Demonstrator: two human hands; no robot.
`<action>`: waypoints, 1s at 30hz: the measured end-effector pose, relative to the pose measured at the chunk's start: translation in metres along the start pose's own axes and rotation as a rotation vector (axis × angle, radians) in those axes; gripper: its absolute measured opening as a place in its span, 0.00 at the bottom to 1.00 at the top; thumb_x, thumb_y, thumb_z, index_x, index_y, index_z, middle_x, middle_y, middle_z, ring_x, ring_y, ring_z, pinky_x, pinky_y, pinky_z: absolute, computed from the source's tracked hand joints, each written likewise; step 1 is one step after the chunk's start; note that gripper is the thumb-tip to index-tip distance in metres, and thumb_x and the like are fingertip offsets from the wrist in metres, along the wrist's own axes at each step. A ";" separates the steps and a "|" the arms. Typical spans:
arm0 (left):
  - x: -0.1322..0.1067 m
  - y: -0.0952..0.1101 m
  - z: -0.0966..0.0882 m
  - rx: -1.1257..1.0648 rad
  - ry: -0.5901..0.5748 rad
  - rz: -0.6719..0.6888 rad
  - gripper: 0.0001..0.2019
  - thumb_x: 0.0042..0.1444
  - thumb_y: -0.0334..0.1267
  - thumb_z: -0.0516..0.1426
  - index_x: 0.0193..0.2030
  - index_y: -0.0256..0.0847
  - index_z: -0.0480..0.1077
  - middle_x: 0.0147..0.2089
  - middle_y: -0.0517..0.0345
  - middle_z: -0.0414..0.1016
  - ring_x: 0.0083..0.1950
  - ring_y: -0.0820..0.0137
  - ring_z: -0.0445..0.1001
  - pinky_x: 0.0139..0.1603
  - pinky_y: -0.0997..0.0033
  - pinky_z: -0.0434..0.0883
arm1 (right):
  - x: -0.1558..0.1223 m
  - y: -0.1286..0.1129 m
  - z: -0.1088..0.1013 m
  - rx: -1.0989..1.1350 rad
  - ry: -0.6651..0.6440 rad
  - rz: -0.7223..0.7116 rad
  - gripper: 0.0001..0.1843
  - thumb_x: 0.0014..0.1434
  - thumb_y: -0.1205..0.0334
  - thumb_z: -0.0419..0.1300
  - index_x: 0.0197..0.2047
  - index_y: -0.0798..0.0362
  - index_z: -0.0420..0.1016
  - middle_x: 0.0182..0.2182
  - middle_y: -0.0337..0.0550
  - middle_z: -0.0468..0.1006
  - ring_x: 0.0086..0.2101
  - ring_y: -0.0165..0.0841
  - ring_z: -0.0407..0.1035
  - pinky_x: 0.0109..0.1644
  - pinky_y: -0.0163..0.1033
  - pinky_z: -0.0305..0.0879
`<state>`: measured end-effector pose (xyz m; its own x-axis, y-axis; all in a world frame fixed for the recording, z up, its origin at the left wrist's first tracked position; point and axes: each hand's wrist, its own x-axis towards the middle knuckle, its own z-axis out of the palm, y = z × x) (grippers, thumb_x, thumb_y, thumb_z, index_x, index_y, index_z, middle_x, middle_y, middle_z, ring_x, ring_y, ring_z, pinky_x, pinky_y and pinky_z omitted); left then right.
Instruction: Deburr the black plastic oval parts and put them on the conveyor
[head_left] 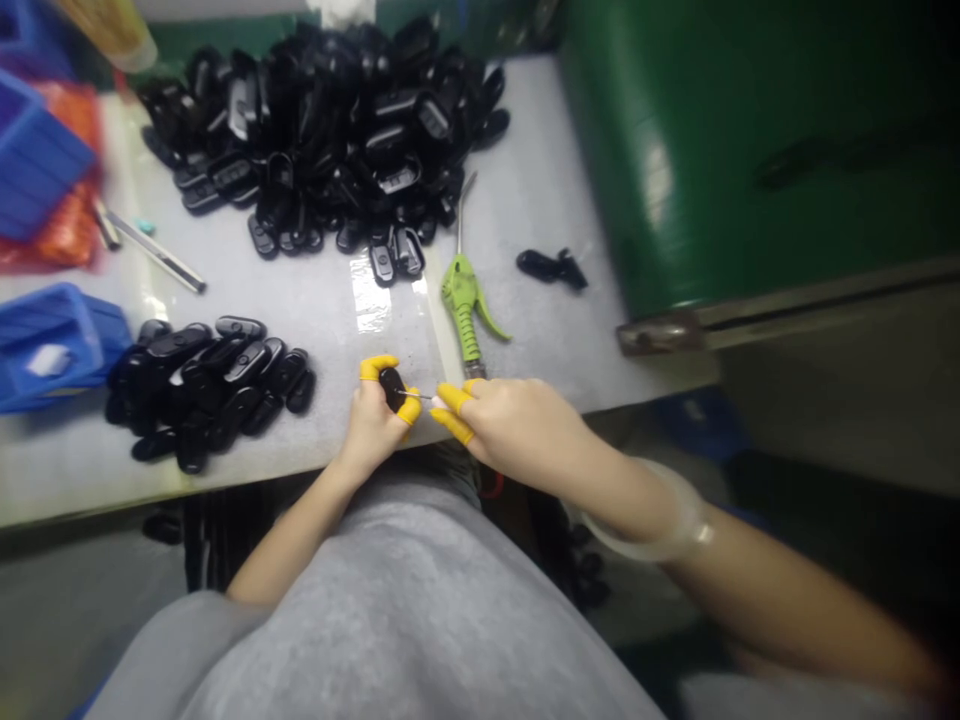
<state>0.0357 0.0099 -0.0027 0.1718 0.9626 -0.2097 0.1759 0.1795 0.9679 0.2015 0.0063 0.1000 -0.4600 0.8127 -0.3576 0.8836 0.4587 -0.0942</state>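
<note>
Yellow finger cots cover some fingertips on both hands. Near the table's front edge, my left hand [371, 415] is closed on a small black oval plastic part [391, 388]. My right hand [510, 425] pinches a thin metal-tipped tool [415, 395], whose tip meets the black part; its handle is mostly hidden in the fingers. Just beyond my right hand lies a green air blow gun [464, 300], its thin nozzle pointing away from me. A smaller heap of black oval parts [214, 385] lies left of my left hand.
A large pile of similar black parts [322, 140] covers the back of the table [532, 170]. Blue bins [56, 340] stand at the left, near a pen-like tool [157, 250]. Two black pieces [551, 265] lie right of the blow gun. A green surface [720, 150] borders the right side.
</note>
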 end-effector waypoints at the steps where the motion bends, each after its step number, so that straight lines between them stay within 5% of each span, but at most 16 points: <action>1: 0.000 0.000 0.000 0.006 -0.001 0.004 0.19 0.51 0.33 0.58 0.49 0.44 0.57 0.32 0.64 0.70 0.29 0.72 0.71 0.32 0.70 0.69 | -0.001 -0.001 -0.001 -0.025 0.016 -0.017 0.13 0.67 0.61 0.50 0.38 0.57 0.74 0.25 0.44 0.73 0.23 0.32 0.64 0.26 0.39 0.36; 6: 0.002 0.002 0.000 0.027 -0.001 0.035 0.18 0.51 0.33 0.58 0.47 0.44 0.58 0.30 0.65 0.69 0.28 0.73 0.71 0.32 0.70 0.69 | -0.005 -0.003 -0.005 -0.111 0.069 -0.079 0.10 0.64 0.70 0.52 0.37 0.57 0.75 0.24 0.45 0.73 0.25 0.35 0.65 0.26 0.41 0.37; 22: 0.002 0.004 -0.002 0.038 -0.035 0.025 0.17 0.51 0.32 0.58 0.47 0.43 0.59 0.28 0.66 0.67 0.26 0.74 0.68 0.29 0.72 0.67 | -0.005 0.000 -0.008 -0.166 0.100 -0.142 0.12 0.61 0.75 0.51 0.36 0.58 0.76 0.22 0.44 0.72 0.23 0.36 0.63 0.26 0.41 0.37; 30: 0.002 0.001 -0.002 0.105 -0.033 0.056 0.17 0.50 0.31 0.57 0.47 0.44 0.58 0.29 0.65 0.69 0.27 0.72 0.71 0.31 0.70 0.68 | 0.003 0.010 0.003 -0.046 0.035 -0.145 0.14 0.67 0.66 0.48 0.35 0.56 0.73 0.23 0.43 0.73 0.21 0.31 0.61 0.26 0.40 0.37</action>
<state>0.0345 0.0120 -0.0020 0.2160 0.9629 -0.1615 0.2649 0.1014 0.9589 0.2094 0.0122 0.0949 -0.5861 0.7483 -0.3107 0.8030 0.5876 -0.0999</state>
